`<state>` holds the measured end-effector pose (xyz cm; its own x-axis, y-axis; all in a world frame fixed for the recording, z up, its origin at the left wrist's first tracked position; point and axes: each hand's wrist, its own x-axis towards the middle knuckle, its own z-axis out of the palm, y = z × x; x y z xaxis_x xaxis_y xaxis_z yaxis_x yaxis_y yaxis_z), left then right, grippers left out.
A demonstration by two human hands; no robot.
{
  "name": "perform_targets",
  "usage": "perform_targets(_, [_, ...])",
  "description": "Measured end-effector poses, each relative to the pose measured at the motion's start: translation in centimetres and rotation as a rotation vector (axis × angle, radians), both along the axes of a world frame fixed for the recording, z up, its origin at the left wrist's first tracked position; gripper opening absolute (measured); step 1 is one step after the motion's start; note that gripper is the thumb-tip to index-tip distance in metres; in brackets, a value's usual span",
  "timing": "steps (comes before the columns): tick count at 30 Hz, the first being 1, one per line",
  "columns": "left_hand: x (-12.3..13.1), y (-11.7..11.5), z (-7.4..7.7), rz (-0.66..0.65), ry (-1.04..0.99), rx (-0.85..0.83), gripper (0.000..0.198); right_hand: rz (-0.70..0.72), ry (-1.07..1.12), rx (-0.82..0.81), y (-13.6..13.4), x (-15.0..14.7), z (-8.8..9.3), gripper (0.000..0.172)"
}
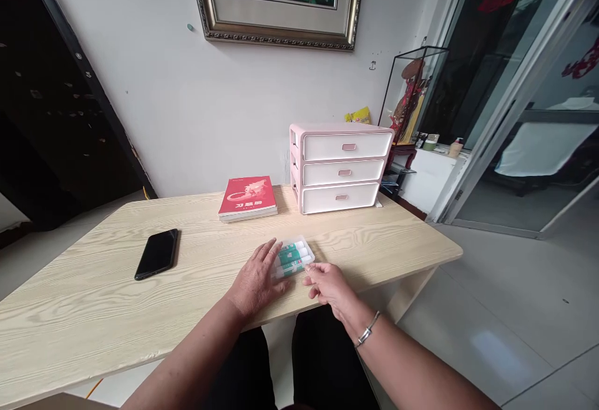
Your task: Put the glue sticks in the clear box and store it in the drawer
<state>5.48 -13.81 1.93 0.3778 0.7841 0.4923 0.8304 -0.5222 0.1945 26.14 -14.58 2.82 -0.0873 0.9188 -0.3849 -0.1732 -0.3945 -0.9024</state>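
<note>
A clear plastic box (309, 253) lies on the table in front of me, holding several white tubes with green labels that look like glue sticks (292, 257). My left hand (256, 279) is laid round the box's left end, thumb on the near side and fingers along the far side, hiding that end. At the near right corner, my right hand (327, 285) has its thumb and forefinger pinched together at the box's rim, the other fingers curled. A bracelet circles the right wrist.
A black phone (157, 253) lies to the left on the wooden table (201, 310). Farther back are red books (248, 196) and a pink and white three-drawer cabinet (344, 171) near the wall. The table's rounded right corner borders the floor.
</note>
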Motion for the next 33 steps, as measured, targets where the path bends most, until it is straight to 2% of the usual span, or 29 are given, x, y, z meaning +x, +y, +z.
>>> perform_targets(5, [0.2, 0.9, -0.2, -0.022, -0.012, -0.005, 0.065, -0.136, 0.149, -0.143, 0.2, -1.1, 1.2, 0.017])
perform_targets(7, [0.3, 1.1, -0.2, -0.03, -0.044, -0.006, 0.061, -0.201, 0.232, -0.166, 0.4, -1.7, 1.4, 0.013])
perform_targets(11, [0.0, 1.4, -0.6, -0.065, -0.098, -0.039, 0.056, -0.291, 0.332, -0.216, 1.1, -2.6, 1.3, 0.016])
perform_targets(19, [-0.6, 2.0, -2.0, -0.1, -0.149, -0.008, 0.057, -0.318, 0.314, -0.191, 1.6, -3.3, 1.0, 0.012])
perform_targets(23, [-0.1, 1.7, -1.9, -0.077, -0.129, 0.01, 0.058, -0.315, 0.312, -0.17, 1.3, -3.5, 1.1, 0.014])
perform_targets(30, [0.1, 1.3, -1.7, -0.056, -0.151, 0.007, 0.057, -0.328, 0.3, -0.092, 1.2, -2.8, -0.7, 0.012])
perform_targets(33, [-0.1, 1.3, -1.8, -0.063, -0.174, 0.005, 0.061, -0.348, 0.289, -0.116, 0.1, -2.4, 0.0, 0.011])
